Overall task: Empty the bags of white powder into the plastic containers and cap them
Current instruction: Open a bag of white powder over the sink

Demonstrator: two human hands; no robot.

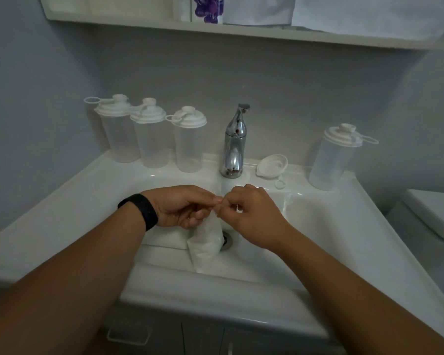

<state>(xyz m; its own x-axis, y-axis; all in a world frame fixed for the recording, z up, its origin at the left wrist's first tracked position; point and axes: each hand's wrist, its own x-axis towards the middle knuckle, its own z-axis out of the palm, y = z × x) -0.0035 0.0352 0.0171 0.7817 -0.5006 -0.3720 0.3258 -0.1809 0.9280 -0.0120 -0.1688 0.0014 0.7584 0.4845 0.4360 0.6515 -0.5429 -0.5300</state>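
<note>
A clear bag of white powder (pixel 206 244) hangs over the sink basin. My left hand (pixel 183 206) and my right hand (pixel 251 210) both pinch its top edge, fingertips almost meeting. More white bags (pixel 164 239) lie in the basin under my left hand. Three capped plastic containers (pixel 118 129), (pixel 150 134), (pixel 189 140) stand in a row on the sink's back ledge, left of the tap. A fourth capped container (pixel 333 157) stands at the right. A loose white lid (pixel 272 167) lies upside down beside the tap.
A chrome tap (pixel 234 144) rises at the middle of the white sink (pixel 344 226). The drain (pixel 227 239) shows beside the bag. A shelf (pixel 215 26) runs overhead. A toilet cistern (pixel 431 213) sits at the right.
</note>
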